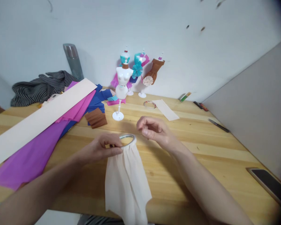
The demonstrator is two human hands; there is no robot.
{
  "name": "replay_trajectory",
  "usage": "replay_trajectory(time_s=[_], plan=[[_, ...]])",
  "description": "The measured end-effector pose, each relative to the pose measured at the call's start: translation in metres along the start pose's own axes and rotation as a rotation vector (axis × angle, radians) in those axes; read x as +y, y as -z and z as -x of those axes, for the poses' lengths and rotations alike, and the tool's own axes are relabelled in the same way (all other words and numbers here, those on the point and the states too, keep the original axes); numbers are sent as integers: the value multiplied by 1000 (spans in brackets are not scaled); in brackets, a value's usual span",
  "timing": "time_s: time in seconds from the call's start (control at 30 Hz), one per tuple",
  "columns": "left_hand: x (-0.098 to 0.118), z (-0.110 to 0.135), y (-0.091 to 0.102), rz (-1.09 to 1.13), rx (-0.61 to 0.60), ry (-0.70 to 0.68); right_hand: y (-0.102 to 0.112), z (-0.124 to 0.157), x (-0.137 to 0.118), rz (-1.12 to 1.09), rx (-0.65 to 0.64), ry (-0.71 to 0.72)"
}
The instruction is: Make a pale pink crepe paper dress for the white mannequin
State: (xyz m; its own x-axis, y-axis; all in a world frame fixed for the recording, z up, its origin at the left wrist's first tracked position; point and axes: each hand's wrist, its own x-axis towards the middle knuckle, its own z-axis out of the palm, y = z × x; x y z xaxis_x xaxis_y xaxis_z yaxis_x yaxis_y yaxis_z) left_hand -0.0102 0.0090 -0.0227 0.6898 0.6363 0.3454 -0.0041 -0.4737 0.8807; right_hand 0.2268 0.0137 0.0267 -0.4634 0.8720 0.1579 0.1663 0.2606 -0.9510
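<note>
On near side of white mannequin [122,82], left hand [107,145] pinches grey ring [134,138], gathered cream cloth [126,184] hanging from it; right hand [155,131], nearer and right of mannequin, half-curled, seemingly empty

Phone [269,184] and bare mannequin [122,91] on wooden table [224,159]

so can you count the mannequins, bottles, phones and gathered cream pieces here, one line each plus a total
Mannequins: 4
Bottle: 1
Phone: 1
Gathered cream piece, held in the left hand: 1
Total: 7
</note>
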Motion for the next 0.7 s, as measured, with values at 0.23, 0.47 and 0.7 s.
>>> replay_trajectory(time_s=[0.23,0.47,0.7], plan=[[-5,1,2,107,-29,89,-10,-5,16,-46,-251,-180],[-10,1,6,225,-40,175,-2,-3,24,-264,-345,-161],[-12,-1,7,320,-23,215,-3,-5,21,-117,-377,-188]])
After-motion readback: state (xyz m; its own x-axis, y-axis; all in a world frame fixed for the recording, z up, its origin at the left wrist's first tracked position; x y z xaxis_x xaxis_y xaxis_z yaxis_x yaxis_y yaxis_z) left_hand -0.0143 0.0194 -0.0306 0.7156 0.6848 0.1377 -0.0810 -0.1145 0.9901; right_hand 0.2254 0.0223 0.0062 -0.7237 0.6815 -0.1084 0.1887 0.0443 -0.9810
